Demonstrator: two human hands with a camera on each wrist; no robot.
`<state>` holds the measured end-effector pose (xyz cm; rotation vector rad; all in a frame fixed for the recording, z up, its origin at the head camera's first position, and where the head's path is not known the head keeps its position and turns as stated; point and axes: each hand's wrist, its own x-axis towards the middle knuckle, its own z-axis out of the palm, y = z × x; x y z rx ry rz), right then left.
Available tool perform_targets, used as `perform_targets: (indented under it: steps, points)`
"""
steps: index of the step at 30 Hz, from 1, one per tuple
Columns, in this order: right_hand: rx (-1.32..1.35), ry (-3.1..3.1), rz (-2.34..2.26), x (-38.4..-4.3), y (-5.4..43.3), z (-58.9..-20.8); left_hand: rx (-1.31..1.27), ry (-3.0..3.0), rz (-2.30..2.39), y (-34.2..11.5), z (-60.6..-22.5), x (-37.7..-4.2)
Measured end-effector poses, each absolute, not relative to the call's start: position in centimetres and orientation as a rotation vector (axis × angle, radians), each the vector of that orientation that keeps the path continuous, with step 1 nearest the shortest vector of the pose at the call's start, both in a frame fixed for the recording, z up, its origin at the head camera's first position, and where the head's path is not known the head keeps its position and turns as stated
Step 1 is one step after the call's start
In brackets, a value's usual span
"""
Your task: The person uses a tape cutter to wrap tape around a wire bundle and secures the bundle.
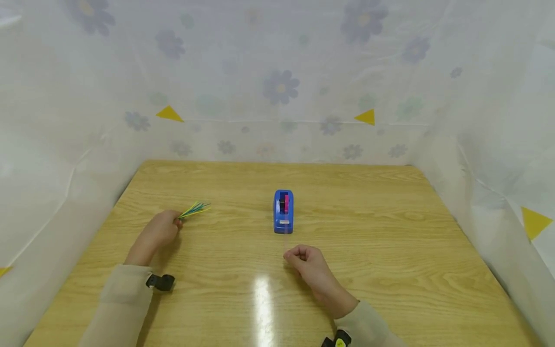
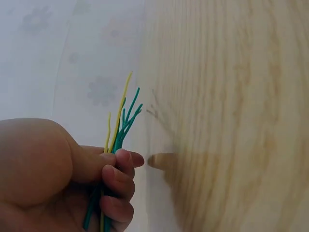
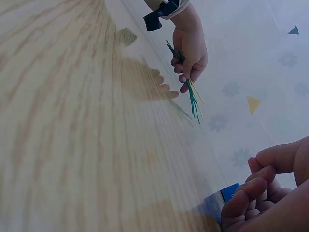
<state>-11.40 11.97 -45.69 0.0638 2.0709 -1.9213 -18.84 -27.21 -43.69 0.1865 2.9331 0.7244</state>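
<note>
My left hand (image 1: 161,231) grips a bundle of thin green and yellow wires (image 1: 195,209) above the left side of the table. In the left wrist view the wires (image 2: 123,121) fan out past the thumb and fingertips, and their lower ends run through the curled fingers. A blue tape dispenser (image 1: 284,226) with a pink-cored roll stands near the middle of the table. From its front a faint clear strip of tape (image 1: 286,241) stretches to my right hand (image 1: 314,272), whose thumb and forefinger pinch the end. The right wrist view shows the dispenser (image 3: 231,192) partly hidden behind that hand.
The glossy wooden table (image 1: 373,212) bears a bright reflection at its front. Pale flowered sheeting (image 1: 243,62) hangs around the back and sides, with yellow triangles (image 1: 366,117) stuck on it. Each sleeve has a black wrist camera (image 1: 161,282) strapped on.
</note>
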Motion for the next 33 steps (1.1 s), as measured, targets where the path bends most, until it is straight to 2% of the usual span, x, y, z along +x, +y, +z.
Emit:
perform_targets:
  steps: [33]
  points:
    - [0.070,2.078,-1.916,-11.23,11.91,-45.34,0.123,2.940,0.897,-27.20,-43.79,-18.75]
